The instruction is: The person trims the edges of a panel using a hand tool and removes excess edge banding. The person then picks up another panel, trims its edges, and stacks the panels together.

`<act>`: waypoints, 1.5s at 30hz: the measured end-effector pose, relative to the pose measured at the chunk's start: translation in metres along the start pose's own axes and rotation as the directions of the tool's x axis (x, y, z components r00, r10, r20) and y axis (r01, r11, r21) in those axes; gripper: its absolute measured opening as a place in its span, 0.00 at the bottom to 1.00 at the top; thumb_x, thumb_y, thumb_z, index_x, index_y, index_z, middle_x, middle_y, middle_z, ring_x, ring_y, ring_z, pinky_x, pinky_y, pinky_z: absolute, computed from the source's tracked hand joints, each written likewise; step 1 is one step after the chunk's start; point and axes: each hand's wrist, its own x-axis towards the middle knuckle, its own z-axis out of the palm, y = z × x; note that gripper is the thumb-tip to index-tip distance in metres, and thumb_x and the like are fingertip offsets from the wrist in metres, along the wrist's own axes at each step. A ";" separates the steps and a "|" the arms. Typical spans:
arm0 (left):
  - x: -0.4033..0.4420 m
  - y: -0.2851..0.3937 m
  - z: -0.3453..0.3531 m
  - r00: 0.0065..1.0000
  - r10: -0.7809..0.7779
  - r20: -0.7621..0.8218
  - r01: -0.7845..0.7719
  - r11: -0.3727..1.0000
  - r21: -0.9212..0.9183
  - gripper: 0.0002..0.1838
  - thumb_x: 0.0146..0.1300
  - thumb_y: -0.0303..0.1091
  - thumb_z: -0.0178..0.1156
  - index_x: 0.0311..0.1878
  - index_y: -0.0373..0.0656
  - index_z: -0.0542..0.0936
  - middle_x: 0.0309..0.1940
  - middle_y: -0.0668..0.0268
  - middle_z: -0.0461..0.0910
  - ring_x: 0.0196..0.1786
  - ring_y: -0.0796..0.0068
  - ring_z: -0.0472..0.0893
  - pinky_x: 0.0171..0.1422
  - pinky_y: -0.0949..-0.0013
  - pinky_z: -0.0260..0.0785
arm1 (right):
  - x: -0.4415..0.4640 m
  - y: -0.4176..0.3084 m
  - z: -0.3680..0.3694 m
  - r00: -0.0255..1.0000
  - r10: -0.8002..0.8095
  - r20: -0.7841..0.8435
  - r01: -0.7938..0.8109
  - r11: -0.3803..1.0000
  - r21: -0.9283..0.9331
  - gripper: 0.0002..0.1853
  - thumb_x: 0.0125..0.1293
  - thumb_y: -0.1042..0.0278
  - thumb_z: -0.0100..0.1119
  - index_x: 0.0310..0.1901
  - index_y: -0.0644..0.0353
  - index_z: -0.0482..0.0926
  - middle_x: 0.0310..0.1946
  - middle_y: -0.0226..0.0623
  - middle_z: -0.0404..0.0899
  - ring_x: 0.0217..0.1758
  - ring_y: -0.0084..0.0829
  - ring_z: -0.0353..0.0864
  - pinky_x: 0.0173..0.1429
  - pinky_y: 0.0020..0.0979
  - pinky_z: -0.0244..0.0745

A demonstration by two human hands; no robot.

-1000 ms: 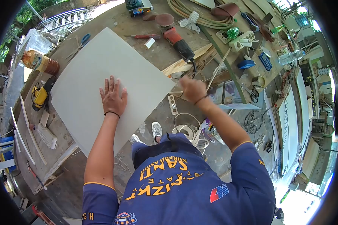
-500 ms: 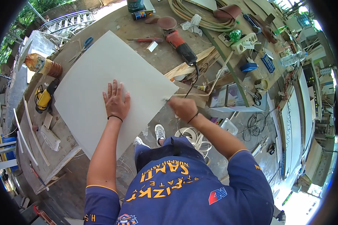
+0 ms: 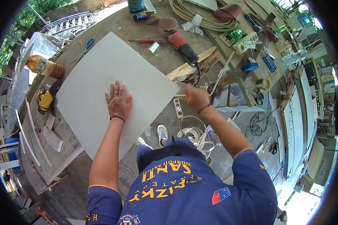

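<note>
A large white square board (image 3: 90,78) lies on the workbench, one corner pointing toward my body. Near its middle, my left hand (image 3: 119,103) presses flat with fingers spread, holding nothing. Just off the board's right corner is my right hand (image 3: 196,98), curled closed and slightly blurred. A small part of something may show by its fingertips, but I cannot make out what it is. Beyond the board's upper right edge rest a red and black angle grinder (image 3: 181,47), a red-handled tool (image 3: 148,40) and a small white block (image 3: 153,47).
Blue-handled scissors (image 3: 88,44) and a yellow power tool (image 3: 46,100) lie left of the board. A coiled hose (image 3: 180,15) is at the back. A power strip (image 3: 178,108) hangs below the right corner. Coiled white strip (image 3: 194,137) lies on the floor.
My right hand has moved right and slightly up, away from the board's lower right edge to past its corner. My left hand stays flat on the board.
</note>
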 end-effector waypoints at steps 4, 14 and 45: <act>0.000 -0.001 0.000 1.000 0.003 0.000 -0.003 1.000 -0.003 0.26 0.70 0.47 0.47 0.69 0.51 0.67 0.76 0.64 0.56 0.79 0.60 0.50 0.79 0.46 0.38 | -0.015 -0.026 0.002 0.981 -0.182 0.071 0.174 0.979 0.103 0.09 0.68 0.60 0.53 0.35 0.55 0.76 0.20 0.40 0.80 0.22 0.44 0.82 0.25 0.43 0.75; -0.018 0.048 0.005 0.902 0.430 0.041 -0.415 0.889 -0.193 0.30 0.67 0.48 0.52 0.69 0.44 0.67 0.75 0.64 0.57 0.78 0.59 0.53 0.77 0.39 0.37 | -0.030 0.051 0.027 0.996 0.069 0.058 -0.083 0.949 0.304 0.14 0.67 0.57 0.53 0.38 0.63 0.75 0.28 0.54 0.77 0.35 0.55 0.78 0.42 0.44 0.73; -0.151 -0.160 -0.038 0.985 0.087 -0.151 -0.113 0.978 -0.175 0.28 0.70 0.43 0.53 0.70 0.42 0.65 0.72 0.54 0.62 0.75 0.51 0.57 0.77 0.49 0.47 | -0.047 -0.026 0.019 0.956 0.290 -0.031 -0.196 0.716 0.671 0.10 0.60 0.72 0.63 0.45 0.57 0.79 0.34 0.35 0.79 0.33 0.31 0.81 0.33 0.34 0.75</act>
